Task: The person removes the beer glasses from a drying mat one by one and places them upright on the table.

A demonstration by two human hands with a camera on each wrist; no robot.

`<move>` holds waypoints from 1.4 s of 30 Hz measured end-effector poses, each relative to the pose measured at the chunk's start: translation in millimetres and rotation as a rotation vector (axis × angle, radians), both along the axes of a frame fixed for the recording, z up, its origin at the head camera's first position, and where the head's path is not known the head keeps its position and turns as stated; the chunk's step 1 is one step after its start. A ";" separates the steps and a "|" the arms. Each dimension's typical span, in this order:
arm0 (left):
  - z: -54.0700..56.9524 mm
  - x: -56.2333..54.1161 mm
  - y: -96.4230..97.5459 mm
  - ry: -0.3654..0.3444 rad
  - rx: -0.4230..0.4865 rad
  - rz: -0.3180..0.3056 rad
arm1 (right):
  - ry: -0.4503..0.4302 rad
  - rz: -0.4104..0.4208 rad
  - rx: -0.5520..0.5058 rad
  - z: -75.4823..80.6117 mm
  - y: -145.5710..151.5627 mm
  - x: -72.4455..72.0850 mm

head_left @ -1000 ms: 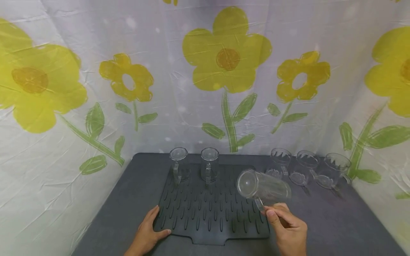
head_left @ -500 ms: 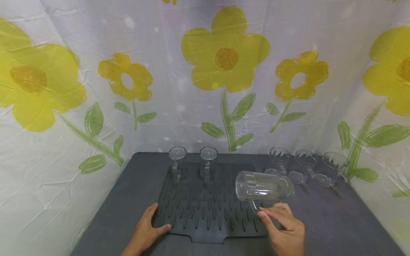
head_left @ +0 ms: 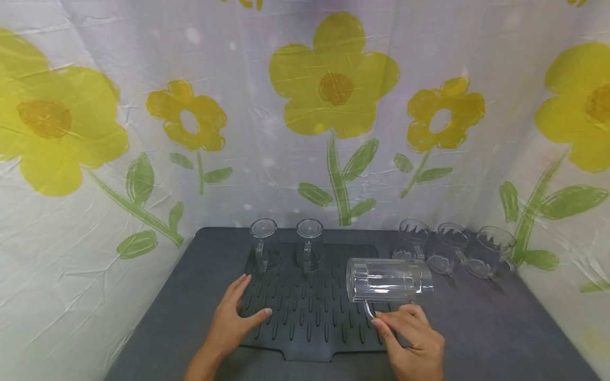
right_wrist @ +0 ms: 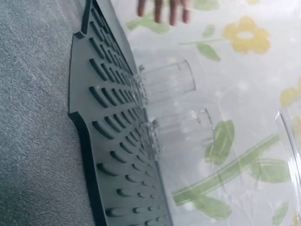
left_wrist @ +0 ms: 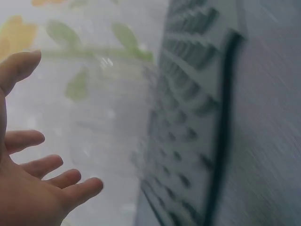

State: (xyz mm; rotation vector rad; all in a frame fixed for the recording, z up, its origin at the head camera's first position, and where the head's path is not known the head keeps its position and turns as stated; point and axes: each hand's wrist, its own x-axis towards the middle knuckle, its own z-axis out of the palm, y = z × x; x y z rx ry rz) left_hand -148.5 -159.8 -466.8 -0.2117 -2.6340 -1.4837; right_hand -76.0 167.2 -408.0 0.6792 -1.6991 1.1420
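Note:
In the head view my right hand (head_left: 414,341) pinches the handle of a clear glass mug (head_left: 391,280). The mug lies sideways in the air over the right part of a dark ribbed drying mat (head_left: 310,346), its base toward the left. My left hand (head_left: 229,323) is raised over the mat's left side with its fingers spread, holding nothing. In the left wrist view that same left hand (left_wrist: 33,188) is apart from the mat. Only a sliver of the held mug (right_wrist: 289,141) shows in the right wrist view, and the right hand is out of that frame.
Two clear mugs, a left one (head_left: 267,248) and a right one (head_left: 310,248), stand upside down at the mat's back. To the right, three upright mugs (head_left: 447,248) stand in a row on the dark table (head_left: 495,328). A flowered curtain (head_left: 257,174) hangs behind.
My left hand has let go of the mat's left edge, rising and moving right toward the mug. The mug has turned from tilted to nearly level and moved slightly left with my right hand.

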 end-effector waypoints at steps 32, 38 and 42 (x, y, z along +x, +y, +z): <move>51.3 2.2 107.9 -0.068 0.550 -0.533 | 0.175 0.068 0.057 -4.0 -26.1 -2.0; 48.8 -1.1 110.4 -0.076 0.541 -0.526 | 0.120 0.052 0.073 -2.3 -27.2 0.8; 49.0 -1.3 110.0 -0.081 0.550 -0.489 | 0.072 0.048 0.102 1.3 -26.9 2.6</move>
